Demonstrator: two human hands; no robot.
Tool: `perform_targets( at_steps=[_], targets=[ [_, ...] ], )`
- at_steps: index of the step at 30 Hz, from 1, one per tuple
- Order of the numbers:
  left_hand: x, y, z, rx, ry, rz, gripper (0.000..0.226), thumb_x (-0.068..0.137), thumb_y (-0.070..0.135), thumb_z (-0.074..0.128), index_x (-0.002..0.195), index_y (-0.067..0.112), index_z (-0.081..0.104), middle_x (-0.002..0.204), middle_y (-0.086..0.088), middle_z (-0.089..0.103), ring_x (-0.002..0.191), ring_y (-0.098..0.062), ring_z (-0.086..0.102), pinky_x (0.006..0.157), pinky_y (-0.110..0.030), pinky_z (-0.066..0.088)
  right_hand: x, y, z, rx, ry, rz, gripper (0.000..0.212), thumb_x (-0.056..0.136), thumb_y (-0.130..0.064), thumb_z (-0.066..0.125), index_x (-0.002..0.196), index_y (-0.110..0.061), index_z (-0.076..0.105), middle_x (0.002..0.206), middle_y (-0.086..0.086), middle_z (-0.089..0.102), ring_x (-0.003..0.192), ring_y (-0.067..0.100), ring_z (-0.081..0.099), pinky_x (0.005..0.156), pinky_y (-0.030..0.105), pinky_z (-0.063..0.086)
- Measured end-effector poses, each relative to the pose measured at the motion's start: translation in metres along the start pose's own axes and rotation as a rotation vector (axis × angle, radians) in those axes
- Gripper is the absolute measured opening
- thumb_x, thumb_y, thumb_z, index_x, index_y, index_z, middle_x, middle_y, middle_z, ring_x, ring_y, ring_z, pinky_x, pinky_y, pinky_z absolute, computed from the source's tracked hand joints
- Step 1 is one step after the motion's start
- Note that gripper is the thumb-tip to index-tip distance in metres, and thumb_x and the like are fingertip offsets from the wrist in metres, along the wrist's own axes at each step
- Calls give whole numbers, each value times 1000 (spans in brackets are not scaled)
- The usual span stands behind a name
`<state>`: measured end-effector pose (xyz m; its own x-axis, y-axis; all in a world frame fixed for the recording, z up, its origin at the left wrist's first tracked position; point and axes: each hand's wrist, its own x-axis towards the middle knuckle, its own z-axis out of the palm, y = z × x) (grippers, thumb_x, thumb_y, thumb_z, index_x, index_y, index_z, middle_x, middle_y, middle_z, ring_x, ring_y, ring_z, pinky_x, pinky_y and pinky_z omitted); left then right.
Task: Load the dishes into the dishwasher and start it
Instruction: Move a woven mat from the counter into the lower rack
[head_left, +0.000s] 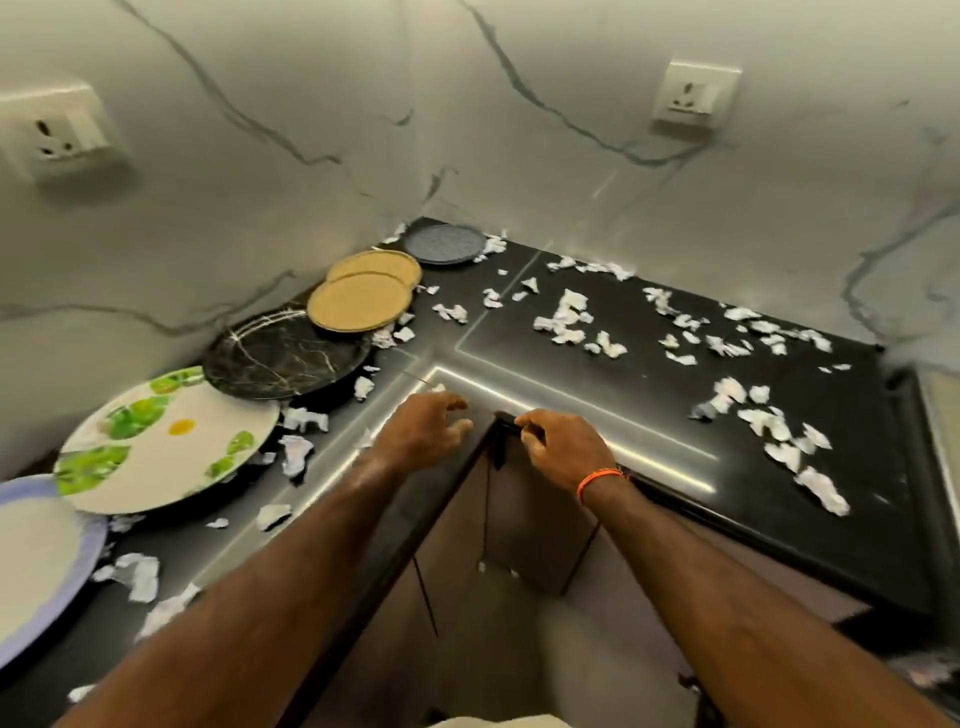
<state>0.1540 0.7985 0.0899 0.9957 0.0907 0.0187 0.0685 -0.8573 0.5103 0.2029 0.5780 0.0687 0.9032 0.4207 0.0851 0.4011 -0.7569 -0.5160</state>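
Left hand loosely spread; right hand curled (orange wristband).

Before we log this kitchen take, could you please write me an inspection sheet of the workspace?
Surface: black L-shaped countertop, glossy, light strip reflected along its inner edge.
Job's things: six plates along the left wall, overlapping: lilac-rimmed plate, green-patterned plate, black marble plate, two tan plates, grey plate.
Clutter: torn paper scraps scattered everywhere.
Grippers: left hand hovers loosely curled, holding nothing; right hand on the counter's corner edge.
Cables: nothing seen.
Surroundings: marble walls, two wall sockets; dishwasher not identifiable.
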Motion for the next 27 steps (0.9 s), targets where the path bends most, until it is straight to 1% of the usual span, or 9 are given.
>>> perform_targets(
  at_steps=[3,4,8,13,15,19,21,25,27],
  targets=[
    [14,-33,-22,12,24,-37,33,91,33,70,122,22,72,119,0,73,109,-20,67,86,-24,47,36,-22,20,17,-5,-31,29,93,-29,57,118,-28,71,115,-5,73,105,17,67,92,31,53],
    [18,-43,-28,12,32,-48,35,91,32,70,124,21,71,121,-1,72,111,-20,67,87,-23,45,46,-30,26,28,-16,-29,29,93,-29,57,117,-27,71,115,-5,73,105,17,67,93,32,53],
    [37,-79,-48,15,40,-90,45,91,36,71,132,18,64,132,-5,67,119,-20,63,98,-32,49,86,-57,48,32,-79,-64,27,92,-29,57,115,-28,71,110,-5,74,100,18,68,89,37,55],
    [68,-113,-65,16,65,-131,45,91,37,70,130,16,65,129,-4,68,114,-18,64,95,-35,52,143,-77,71,19,-125,-113,30,92,-27,58,120,-27,69,115,-5,72,106,17,66,92,37,54],
    [83,-124,-70,12,76,-153,43,91,34,70,129,14,66,126,-5,69,112,-20,65,94,-36,53,171,-80,80,6,-137,-131,31,92,-28,56,120,-27,70,118,-5,72,108,18,66,93,36,54],
    [118,-144,-77,28,89,-203,35,91,30,69,120,12,68,116,-6,70,105,-23,66,90,-39,54,231,-88,94,-62,-143,-167,33,91,-27,54,121,-29,69,121,-3,70,111,21,64,89,30,50],
    [137,-157,-81,9,103,-252,36,91,29,69,123,13,67,119,-4,69,107,-21,65,92,-38,54,265,-93,101,-79,-169,-197,33,91,-27,54,121,-30,68,123,-1,69,113,22,62,91,33,50],
    [170,-180,-82,-7,123,-327,40,88,36,65,124,18,66,117,-1,70,104,-20,65,91,-42,56,330,-100,116,-131,-212,-305,35,87,-24,57,119,-28,69,121,3,69,113,27,62,94,38,51],
    [182,-188,-80,-5,118,-368,44,89,35,66,129,17,64,124,-3,68,111,-22,64,97,-43,54,354,-100,125,-180,-243,-373,39,87,-20,58,126,-23,65,129,4,64,120,28,56,100,39,47]
  ],
)
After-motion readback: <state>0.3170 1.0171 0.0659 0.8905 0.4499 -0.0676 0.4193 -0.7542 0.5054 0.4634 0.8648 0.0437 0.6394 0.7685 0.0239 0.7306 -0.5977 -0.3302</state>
